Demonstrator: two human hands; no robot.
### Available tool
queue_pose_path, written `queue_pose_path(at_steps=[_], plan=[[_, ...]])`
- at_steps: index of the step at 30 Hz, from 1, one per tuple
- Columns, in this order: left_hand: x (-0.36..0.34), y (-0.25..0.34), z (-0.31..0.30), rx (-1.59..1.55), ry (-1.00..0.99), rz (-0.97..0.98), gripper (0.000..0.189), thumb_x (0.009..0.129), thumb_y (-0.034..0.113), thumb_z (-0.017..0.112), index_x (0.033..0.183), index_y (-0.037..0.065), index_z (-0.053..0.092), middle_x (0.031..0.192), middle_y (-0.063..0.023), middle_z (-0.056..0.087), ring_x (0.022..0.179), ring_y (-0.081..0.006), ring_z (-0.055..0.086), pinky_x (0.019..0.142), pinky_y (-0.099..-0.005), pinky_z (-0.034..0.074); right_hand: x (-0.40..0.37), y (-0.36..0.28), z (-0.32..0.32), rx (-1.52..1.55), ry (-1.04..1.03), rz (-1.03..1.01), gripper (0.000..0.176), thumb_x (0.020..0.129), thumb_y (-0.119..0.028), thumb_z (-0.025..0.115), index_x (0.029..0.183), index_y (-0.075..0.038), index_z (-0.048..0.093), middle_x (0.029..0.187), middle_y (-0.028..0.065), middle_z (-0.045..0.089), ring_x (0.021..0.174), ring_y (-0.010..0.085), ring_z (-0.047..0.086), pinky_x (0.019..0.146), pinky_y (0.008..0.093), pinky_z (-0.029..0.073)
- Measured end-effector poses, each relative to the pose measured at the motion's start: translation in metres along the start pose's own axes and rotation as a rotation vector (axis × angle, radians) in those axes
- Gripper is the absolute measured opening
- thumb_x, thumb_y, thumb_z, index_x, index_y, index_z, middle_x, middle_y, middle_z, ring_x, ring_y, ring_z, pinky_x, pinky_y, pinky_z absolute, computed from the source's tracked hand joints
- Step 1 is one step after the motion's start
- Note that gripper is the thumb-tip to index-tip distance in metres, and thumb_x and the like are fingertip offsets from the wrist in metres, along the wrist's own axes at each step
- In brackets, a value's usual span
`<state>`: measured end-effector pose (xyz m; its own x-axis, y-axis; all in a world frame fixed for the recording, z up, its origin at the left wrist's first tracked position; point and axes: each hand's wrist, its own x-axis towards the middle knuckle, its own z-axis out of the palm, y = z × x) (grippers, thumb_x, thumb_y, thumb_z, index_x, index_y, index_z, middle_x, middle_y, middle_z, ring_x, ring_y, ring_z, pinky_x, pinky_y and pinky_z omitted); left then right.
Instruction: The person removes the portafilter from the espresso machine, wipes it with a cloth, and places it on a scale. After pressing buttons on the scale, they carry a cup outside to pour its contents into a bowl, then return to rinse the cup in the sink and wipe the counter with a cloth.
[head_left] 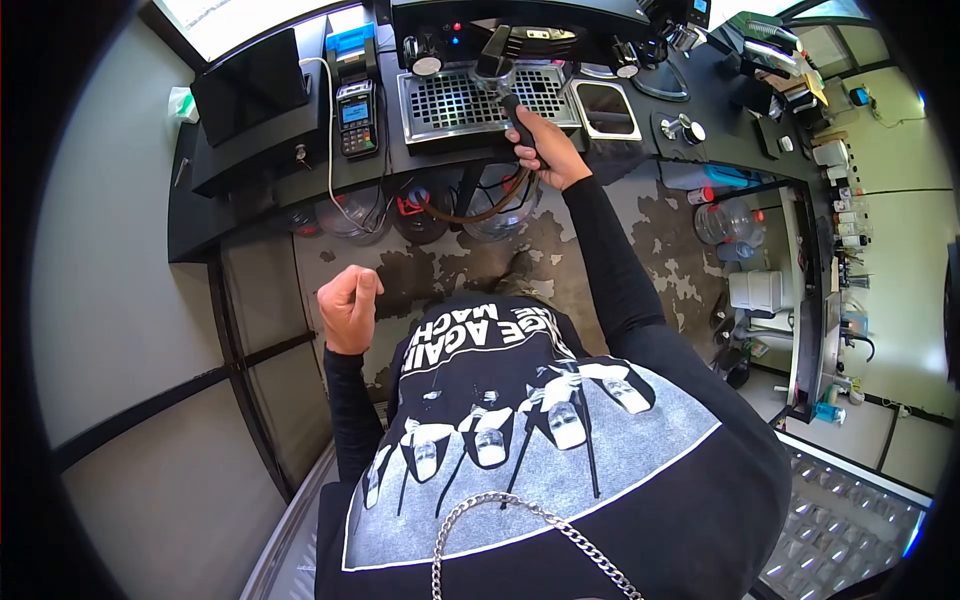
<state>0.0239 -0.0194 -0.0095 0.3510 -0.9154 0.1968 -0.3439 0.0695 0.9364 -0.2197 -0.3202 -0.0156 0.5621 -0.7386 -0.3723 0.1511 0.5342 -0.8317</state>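
Note:
My right hand (pixel 548 148) is closed around the black handle of a portafilter (pixel 494 76). The metal head of the portafilter points away from me, over the grated drip tray (pixel 412 112) of an espresso machine (pixel 590 22), just below the machine's front. Bent in front of my body, my left hand (pixel 349 308) is curled into a fist in the air. Nothing shows between its fingers, and it is well short of the counter edge.
Left of the drip tray are a card terminal (pixel 357 122) and a black monitor (pixel 252 88). A metal-rimmed bin (pixel 606 110) is set into the counter on the right, with a tamper (pixel 683 128) further along. Large plastic bottles (pixel 500 212) stand under the counter.

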Motion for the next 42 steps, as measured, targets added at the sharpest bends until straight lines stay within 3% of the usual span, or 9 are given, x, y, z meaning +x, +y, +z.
queue_pose_path(at_steps=[6,8,16,27,33,36,37,40,42], plan=[[0.012,0.011,0.005,0.019,-0.009,0.038,0.041,0.102,0.028,0.057,0.072,0.000,0.058,0.062,-0.0045,0.051,0.056,-0.0120,0.047,0.054,-0.0278,0.036,0.010,0.006,0.002,0.199,-0.245,0.124,0.041,0.107,-0.035,0.047,0.135,-0.005,0.046,0.087,-0.0014,0.045,0.053,0.0009,0.035,0.040,0.0161,0.028],[0.012,0.010,0.005,0.036,0.009,0.149,0.049,0.107,0.033,0.049,0.072,0.000,0.057,0.063,0.0000,0.051,0.048,-0.0047,0.045,0.047,-0.0225,0.032,0.008,0.008,0.002,0.265,-0.265,0.146,0.042,0.107,-0.036,0.047,0.136,-0.006,0.046,0.086,-0.0013,0.044,0.053,0.0007,0.034,0.039,0.0159,0.027],[-0.012,-0.008,0.004,-0.014,0.040,-0.019,0.043,0.105,0.027,0.051,0.072,0.000,0.058,0.062,-0.0034,0.050,0.053,-0.0100,0.045,0.051,-0.0272,0.034,0.016,0.010,-0.004,0.306,-0.363,0.163,0.041,0.106,-0.036,0.049,0.136,-0.008,0.046,0.086,-0.0020,0.045,0.053,0.0011,0.033,0.041,0.0161,0.026],[0.000,0.006,0.010,0.029,0.028,0.018,0.043,0.105,0.026,0.051,0.072,-0.001,0.057,0.062,-0.0042,0.050,0.054,-0.0118,0.046,0.053,-0.0280,0.036,0.041,0.019,0.013,0.192,-0.196,0.003,0.042,0.106,-0.039,0.049,0.135,-0.009,0.045,0.083,-0.0019,0.043,0.052,0.0019,0.034,0.041,0.0167,0.027],[-0.007,0.003,0.018,0.027,-0.003,0.003,0.043,0.104,0.028,0.053,0.073,-0.001,0.058,0.063,-0.0062,0.053,0.056,-0.0151,0.049,0.054,-0.0292,0.038,0.036,0.007,0.007,-0.262,0.093,-0.120,0.030,0.100,-0.037,0.061,0.110,-0.009,0.061,0.072,-0.0032,0.054,0.047,0.0031,0.043,0.039,0.0197,0.031],[-0.009,0.001,0.020,0.034,-0.021,-0.010,0.044,0.104,0.029,0.053,0.073,-0.001,0.059,0.063,-0.0067,0.054,0.056,-0.0159,0.050,0.054,-0.0293,0.038,0.034,-0.007,-0.001,-0.532,0.146,-0.137,0.036,0.098,-0.040,0.063,0.113,-0.008,0.062,0.069,-0.0031,0.054,0.047,0.0029,0.045,0.038,0.0201,0.030],[-0.010,0.001,0.020,0.041,-0.026,-0.010,0.044,0.104,0.029,0.053,0.073,-0.001,0.059,0.063,-0.0068,0.054,0.056,-0.0161,0.051,0.054,-0.0295,0.039,0.034,-0.013,-0.006,-0.693,0.167,-0.141,0.046,0.095,-0.047,0.064,0.111,-0.004,0.066,0.069,0.0021,0.060,0.051,0.0094,0.055,0.044,0.0252,0.041],[-0.009,-0.002,0.021,0.048,-0.041,-0.008,0.044,0.104,0.029,0.054,0.073,-0.001,0.059,0.063,-0.0072,0.054,0.056,-0.0166,0.052,0.054,-0.0297,0.039,0.040,-0.025,-0.014,-1.128,0.212,-0.344,0.056,0.092,-0.055,0.062,0.104,-0.001,0.069,0.073,0.0092,0.066,0.060,0.0213,0.064,0.059,0.0331,0.051],[-0.008,-0.002,0.023,0.044,-0.047,-0.009,0.044,0.104,0.029,0.054,0.073,-0.001,0.059,0.063,-0.0074,0.054,0.056,-0.0169,0.052,0.054,-0.0299,0.040,0.047,-0.032,-0.018,-1.251,0.235,-0.310,0.067,0.089,-0.062,0.060,0.106,0.002,0.070,0.087,0.0196,0.071,0.082,0.0352,0.071,0.080,0.0411,0.054]])
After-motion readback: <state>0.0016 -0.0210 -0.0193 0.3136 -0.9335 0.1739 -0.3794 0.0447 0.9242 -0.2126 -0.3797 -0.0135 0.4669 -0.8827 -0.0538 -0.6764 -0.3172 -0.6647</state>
